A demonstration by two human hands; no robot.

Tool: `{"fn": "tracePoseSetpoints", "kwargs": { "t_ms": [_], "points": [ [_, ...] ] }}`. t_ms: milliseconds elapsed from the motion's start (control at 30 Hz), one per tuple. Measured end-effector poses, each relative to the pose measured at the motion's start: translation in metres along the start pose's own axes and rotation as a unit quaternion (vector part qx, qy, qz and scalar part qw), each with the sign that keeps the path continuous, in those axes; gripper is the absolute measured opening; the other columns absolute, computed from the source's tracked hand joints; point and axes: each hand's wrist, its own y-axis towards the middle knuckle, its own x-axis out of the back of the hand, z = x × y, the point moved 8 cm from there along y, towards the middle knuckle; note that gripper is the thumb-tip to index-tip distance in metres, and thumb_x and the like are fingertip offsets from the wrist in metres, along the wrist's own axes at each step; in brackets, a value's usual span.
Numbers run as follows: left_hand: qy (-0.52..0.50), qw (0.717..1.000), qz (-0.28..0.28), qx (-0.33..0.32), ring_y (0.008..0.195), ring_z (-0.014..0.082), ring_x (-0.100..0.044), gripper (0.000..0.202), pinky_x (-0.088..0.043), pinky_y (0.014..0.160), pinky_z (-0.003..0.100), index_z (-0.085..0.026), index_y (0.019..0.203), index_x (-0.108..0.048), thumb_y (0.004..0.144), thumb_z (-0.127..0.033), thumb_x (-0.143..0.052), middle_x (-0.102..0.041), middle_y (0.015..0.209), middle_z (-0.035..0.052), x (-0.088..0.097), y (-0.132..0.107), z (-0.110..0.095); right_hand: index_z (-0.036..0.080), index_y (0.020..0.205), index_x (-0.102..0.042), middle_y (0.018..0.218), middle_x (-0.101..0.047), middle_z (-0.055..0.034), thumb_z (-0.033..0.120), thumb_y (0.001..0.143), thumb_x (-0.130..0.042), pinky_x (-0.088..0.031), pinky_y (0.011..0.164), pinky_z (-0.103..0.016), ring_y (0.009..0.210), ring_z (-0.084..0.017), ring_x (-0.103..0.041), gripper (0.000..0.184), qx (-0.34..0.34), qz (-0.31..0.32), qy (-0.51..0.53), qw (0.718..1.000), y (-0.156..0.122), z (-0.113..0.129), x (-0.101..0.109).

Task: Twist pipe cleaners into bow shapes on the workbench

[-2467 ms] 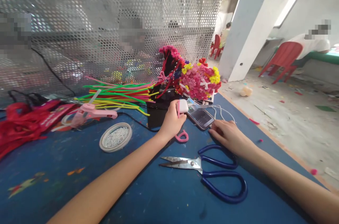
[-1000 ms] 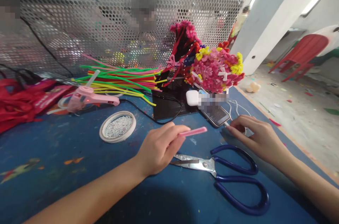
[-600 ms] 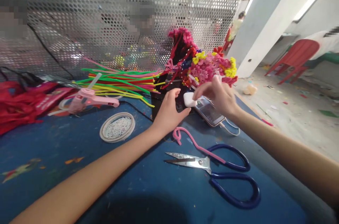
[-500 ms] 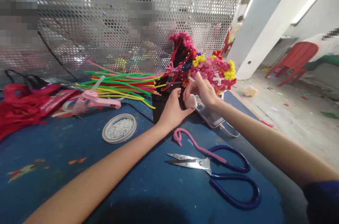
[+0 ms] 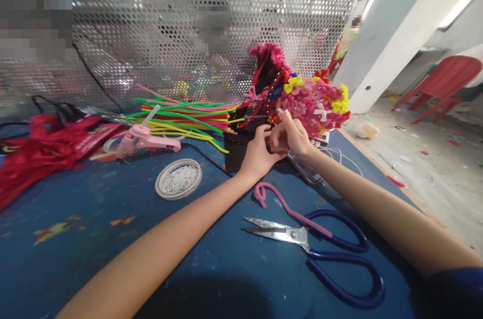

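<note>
My left hand (image 5: 259, 155) and my right hand (image 5: 295, 137) meet above the far middle of the blue table. The left fingers are bent, with the thumb reaching under the right hand. The right fingers curl inward, and a small whitish tip shows above them. Whatever lies between the fingers is hidden. Just behind my right hand is a bunch of pink, red and yellow fuzzy-wire flowers (image 5: 307, 100). A phone (image 5: 306, 170) lies partly under my right wrist. Nearer me, a bent pink pipe cleaner (image 5: 281, 201) rests across blue-handled scissors (image 5: 298, 236), whose blades are slightly apart.
Left of my hands are a dish of white beads (image 5: 178, 179), a pink glue gun (image 5: 149, 142) with its cord, and many coloured pipe cleaners (image 5: 184, 117). Red ribbon (image 5: 41, 150) piles at far left. A perforated metal screen (image 5: 151, 57) stands behind; a red chair (image 5: 445, 82) is beyond.
The view has shifted slightly, so the table things sit further right. My hands have drawn closer together, and the small white roundish thing between them is now hidden.
</note>
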Motion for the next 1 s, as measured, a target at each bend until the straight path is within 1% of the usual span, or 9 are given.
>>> {"fn": "tracePoseSetpoints", "kwargs": {
  "t_ms": [167,300,433,533,633,700,800,900,1000],
  "points": [
    [0.033,0.999,0.006,0.007,0.088,0.0194,-0.062,0.06,-0.047,0.076,0.031,-0.018,0.11,-0.039,0.06,-0.02,-0.071,-0.064,0.101,0.0081,-0.002,0.002,-0.003,0.017,0.039,-0.054,0.042,-0.054,-0.0043,0.065,0.08,-0.028,-0.044,0.053,-0.025,0.045,-0.013,-0.055,0.069,0.032,-0.019,-0.024,0.999,0.001,0.011,0.004],
    [0.082,0.996,0.029,-0.028,0.099,0.0227,-0.057,0.062,-0.044,0.083,0.035,-0.016,0.114,-0.038,0.061,-0.021,-0.07,-0.059,0.11,0.0121,0.001,0.006,-0.007,0.016,0.043,-0.055,0.045,-0.056,-0.0027,0.055,0.083,-0.036,-0.041,0.054,-0.023,0.046,-0.01,-0.053,0.059,0.066,-0.035,-0.153,0.985,-0.014,0.038,0.0],
    [0.135,0.988,0.033,-0.072,0.115,0.0245,-0.045,0.056,-0.037,0.094,0.036,-0.009,0.117,-0.04,0.066,-0.019,-0.063,-0.045,0.124,0.0192,0.026,0.001,-0.016,0.016,0.054,-0.058,0.047,-0.053,0.0005,0.042,0.084,-0.045,-0.033,0.049,-0.022,0.046,-0.008,-0.047,0.042,0.009,0.045,-0.335,0.941,-0.048,0.04,-0.018],
    [0.133,0.99,0.044,-0.033,0.103,0.0192,-0.052,0.032,-0.043,0.085,0.031,-0.013,0.108,-0.05,0.078,-0.021,-0.051,-0.052,0.113,0.0125,0.046,-0.017,-0.023,0.016,0.074,-0.062,0.062,-0.058,-0.001,0.036,0.079,-0.055,-0.033,0.051,-0.023,0.055,-0.01,-0.05,0.022,-0.03,0.104,-0.426,0.898,-0.072,0.025,-0.028],
    [0.17,0.981,0.091,0.018,0.084,0.0164,-0.057,0.019,-0.043,0.072,0.028,-0.018,0.088,-0.06,0.082,-0.028,-0.045,-0.06,0.092,0.0052,0.052,-0.045,-0.03,0.016,0.088,-0.061,0.082,-0.06,-0.0059,0.031,0.078,-0.058,-0.038,0.062,-0.025,0.073,-0.015,-0.054,0.019,-0.001,0.151,-0.449,0.881,-0.082,0.016,-0.042],
    [0.173,0.974,0.133,0.066,0.074,0.0154,-0.056,0.022,-0.041,0.065,0.026,-0.018,0.08,-0.062,0.083,-0.033,-0.046,-0.062,0.081,0.0027,0.049,-0.065,-0.028,0.016,0.085,-0.061,0.083,-0.058,-0.0061,0.024,0.081,-0.054,-0.038,0.064,-0.024,0.076,-0.014,-0.053,0.012,0.025,0.158,-0.443,0.882,-0.082,0.014,-0.049],
    [0.121,0.963,0.195,0.141,0.064,0.014,-0.054,0.024,-0.039,0.057,0.024,-0.018,0.078,-0.062,0.078,-0.04,-0.053,-0.063,0.07,0.0007,0.041,-0.089,-0.018,0.016,0.078,-0.058,0.072,-0.057,-0.0022,0.017,0.083,-0.048,-0.034,0.056,-0.022,0.062,-0.01,-0.05,0.011,0.012,0.141,-0.424,0.895,-0.079,0.016,-0.053],
    [0.048,0.965,0.185,0.177,0.066,0.0135,-0.055,0.02,-0.04,0.058,0.023,-0.017,0.079,-0.061,0.075,-0.037,-0.058,-0.062,0.07,0.0005,0.04,-0.096,-0.011,0.016,0.081,-0.054,0.063,-0.055,0.0007,0.02,0.085,-0.045,-0.031,0.051,-0.021,0.053,-0.008,-0.045,0.01,-0.017,0.105,-0.398,0.911,-0.079,0.024,-0.052],
    [-0.064,0.966,0.149,0.202,0.073,0.0146,-0.058,0.019,-0.044,0.064,0.024,-0.016,0.083,-0.06,0.076,-0.034,-0.057,-0.062,0.076,0.0024,0.042,-0.095,-0.008,0.016,0.081,-0.052,0.066,-0.057,0.0003,0.023,0.086,-0.043,-0.034,0.052,-0.021,0.056,-0.009,-0.048,0.012,-0.012,0.063,-0.349,0.935,-0.081,0.038,-0.051]
  ]
}}
